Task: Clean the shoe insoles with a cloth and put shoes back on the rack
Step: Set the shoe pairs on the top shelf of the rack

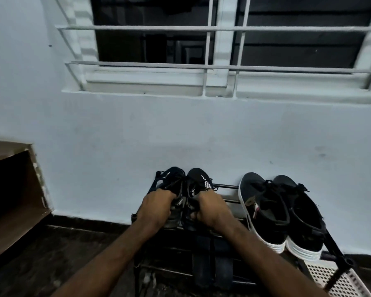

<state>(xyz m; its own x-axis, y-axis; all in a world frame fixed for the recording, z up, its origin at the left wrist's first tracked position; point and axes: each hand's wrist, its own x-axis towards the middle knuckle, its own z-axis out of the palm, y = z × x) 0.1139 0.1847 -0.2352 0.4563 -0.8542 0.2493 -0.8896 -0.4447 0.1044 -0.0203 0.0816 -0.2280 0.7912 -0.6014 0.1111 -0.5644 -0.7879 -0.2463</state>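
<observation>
A black metal shoe rack (pixel 227 186) stands against the pale blue wall. On the left of its top shelf sits a pair of black sport shoes with white marks. My left hand (pixel 156 207) grips the left sport shoe (pixel 172 179) at its opening. My right hand (pixel 210 209) grips the right sport shoe (pixel 198 179) the same way. To the right on the same shelf lies a pair of black sneakers with white soles (pixel 281 213), toes toward the wall. No cloth is in view.
Dark sandals (pixel 210 260) lie on the lower shelf under my forearms. A white perforated basket (pixel 334 279) sits at the bottom right beside the rack. An open cardboard box (pixel 15 196) stands at the left. A barred window (pixel 223 50) is above.
</observation>
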